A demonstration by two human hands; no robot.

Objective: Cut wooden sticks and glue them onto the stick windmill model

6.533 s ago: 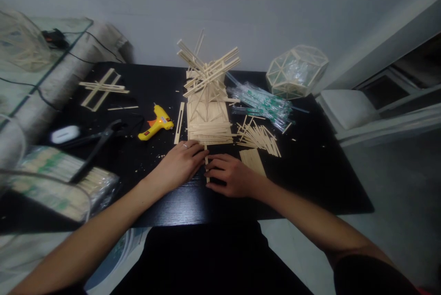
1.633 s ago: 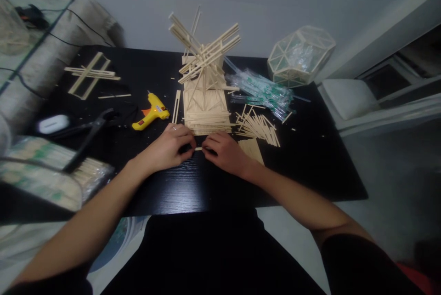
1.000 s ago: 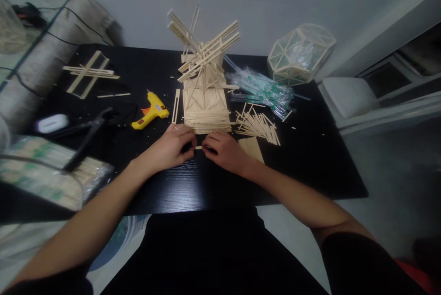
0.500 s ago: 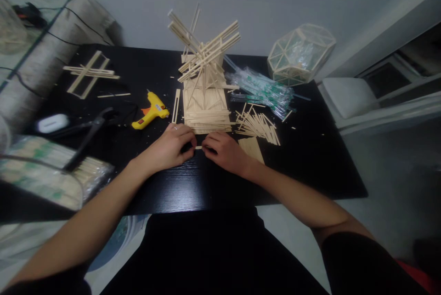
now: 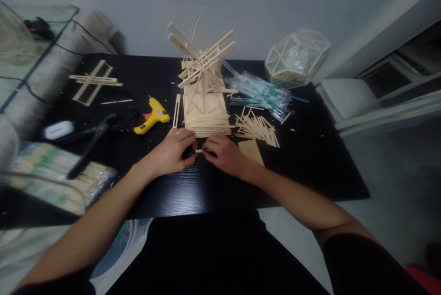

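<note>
My right hand (image 5: pixel 222 155) pinches a short wooden stick (image 5: pixel 199 151) low over the black table. Facing it, my left hand (image 5: pixel 175 150) curves around the stick's other end, its thumb and index finger apart. Just beyond both hands stands a windmill-like model (image 5: pixel 206 102) built of wooden sticks, with crossed blades at its top and loose sticks laid across its front. To the right of my right hand lie a pile of short sticks (image 5: pixel 258 127) and a flat wooden panel (image 5: pixel 251 151), partly behind my wrist.
A yellow glue gun (image 5: pixel 151 116) lies left of the model. Farther left are a crossed stick frame (image 5: pixel 94 82), a white case (image 5: pixel 59 129), black-handled pliers (image 5: pixel 93 145) and bagged sticks (image 5: pixel 62 175). Plastic wrappers (image 5: pixel 262 93) and a faceted stick frame (image 5: pixel 298 58) sit at the back right.
My left thumb and index finger have parted slightly at the stick. My right hand stays pinched. The whole view has shifted a little, with the table lower in the picture.
</note>
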